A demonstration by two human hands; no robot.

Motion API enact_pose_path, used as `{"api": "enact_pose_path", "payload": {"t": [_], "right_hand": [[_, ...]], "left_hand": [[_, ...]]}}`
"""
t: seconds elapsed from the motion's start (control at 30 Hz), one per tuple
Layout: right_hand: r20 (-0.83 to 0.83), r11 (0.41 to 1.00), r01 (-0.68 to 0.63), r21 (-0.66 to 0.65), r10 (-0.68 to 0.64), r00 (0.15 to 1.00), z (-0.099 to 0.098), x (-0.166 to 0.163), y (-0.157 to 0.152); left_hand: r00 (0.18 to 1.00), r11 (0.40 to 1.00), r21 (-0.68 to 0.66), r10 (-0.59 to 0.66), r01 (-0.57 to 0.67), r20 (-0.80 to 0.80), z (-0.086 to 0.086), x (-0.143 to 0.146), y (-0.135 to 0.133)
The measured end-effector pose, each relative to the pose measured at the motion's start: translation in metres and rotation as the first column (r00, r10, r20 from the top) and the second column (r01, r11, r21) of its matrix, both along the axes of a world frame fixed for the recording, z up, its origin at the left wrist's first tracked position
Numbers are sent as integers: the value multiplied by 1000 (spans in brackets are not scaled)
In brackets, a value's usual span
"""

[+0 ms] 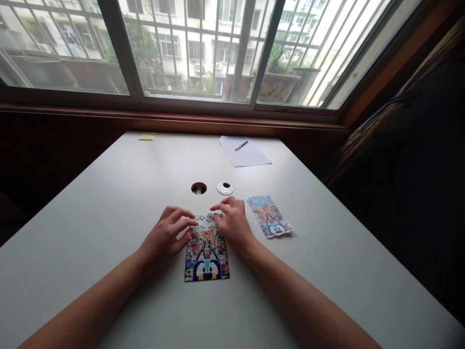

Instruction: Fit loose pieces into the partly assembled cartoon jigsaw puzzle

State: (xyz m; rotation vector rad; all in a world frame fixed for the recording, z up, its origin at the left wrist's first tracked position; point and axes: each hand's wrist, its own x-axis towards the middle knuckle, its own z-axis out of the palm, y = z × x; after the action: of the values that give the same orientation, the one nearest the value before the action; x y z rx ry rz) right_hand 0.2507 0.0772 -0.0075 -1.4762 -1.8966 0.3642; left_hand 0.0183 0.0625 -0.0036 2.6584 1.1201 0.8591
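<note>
Head view: on the surface (109,194), the left hand (165,237) is lying released on the puzzle (207,257)'s upper-left edge. The right hand (234,223) is touching loose pieces (204,217) at the puzzle's top, grasp unclear. Top-row fitting seems to be underway, calling for careful tab alignment.

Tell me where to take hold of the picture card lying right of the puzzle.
Pinch the picture card at its near right corner, coming in low from the right. It lies flat on the table, but that corner seems slightly lifted, leaving a gap underneath.
</note>
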Motion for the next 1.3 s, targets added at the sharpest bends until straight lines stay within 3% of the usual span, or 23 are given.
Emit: {"api": "enact_pose_path", "payload": {"t": [0.13, 0.23, 0.4, 0.53, 0.93, 1.3], "right_hand": [[11, 1000, 25, 3, -25, 1000, -1, 1, 2], [19, 1000, -3, 0, 3, 1000, -1, 0, 2], [65, 997, -68, -35, 70, 995, 1, -2, -1], [71, 996, -80, -48, 83, 994, 1, -2, 0], [61, 982, -83, -167, 95, 994, -2, 2, 9], [-223, 990, -70, -123, 41, 974, 6, 5, 6]], "left_hand": [[993, 999, 25, 26, -30, 117, 2, -1, 2], [960, 991, -24, 132, -130, 245, 5, -4, 3], [781, 928, -289, 357, -235, 512, 4, -12, 8], [686, 892, -372, 438, -255, 580, 2, -14, 10], [657, 883, -396, 457, -253, 600, 5, -11, 9], [682, 879, -414, 453, -236, 574, 3, -12, 10]]}}
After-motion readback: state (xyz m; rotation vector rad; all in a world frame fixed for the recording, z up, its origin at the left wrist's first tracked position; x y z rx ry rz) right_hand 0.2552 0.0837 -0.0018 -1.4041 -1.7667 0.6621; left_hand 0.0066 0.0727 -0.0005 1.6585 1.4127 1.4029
